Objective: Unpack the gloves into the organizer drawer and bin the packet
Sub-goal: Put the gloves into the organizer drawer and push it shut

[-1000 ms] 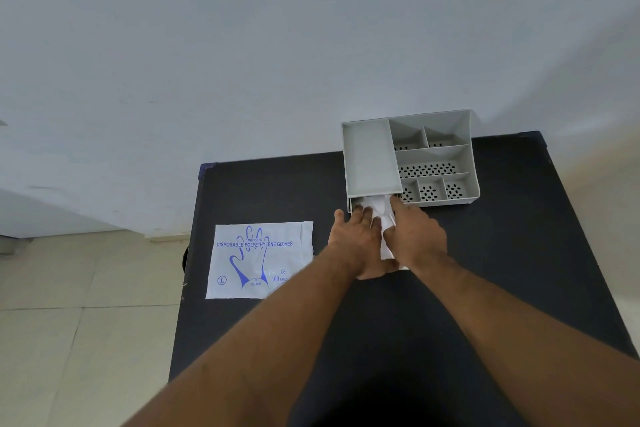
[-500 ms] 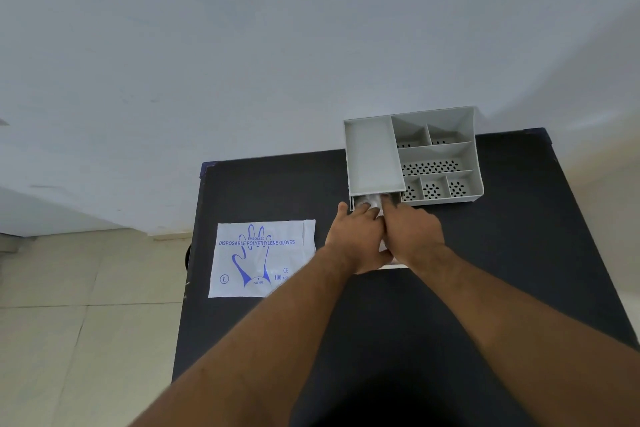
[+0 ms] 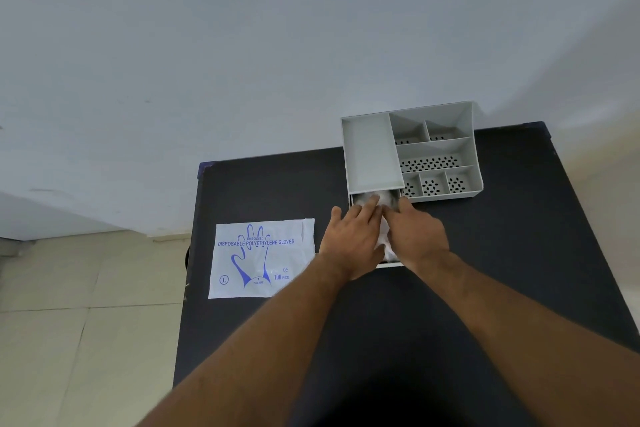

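Black table (image 3: 519,270) against a pale wall (image 3: 242,62). Beige tiled floor (image 3: 86,340) left of the table's left edge, running back to the wall's foot.

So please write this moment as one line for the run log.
step: packing gloves into drawer | left hand, right hand: pressing gloves | packet: on table, not binned

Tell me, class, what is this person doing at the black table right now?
A person is tucking clear plastic gloves into the pulled-out drawer of a grey organizer on a black table. The left hand and right hand both press down on the pile, fingers reaching toward the drawer slot. The glove packet lies flat on the table to the left, not yet binned. No bin is in view.
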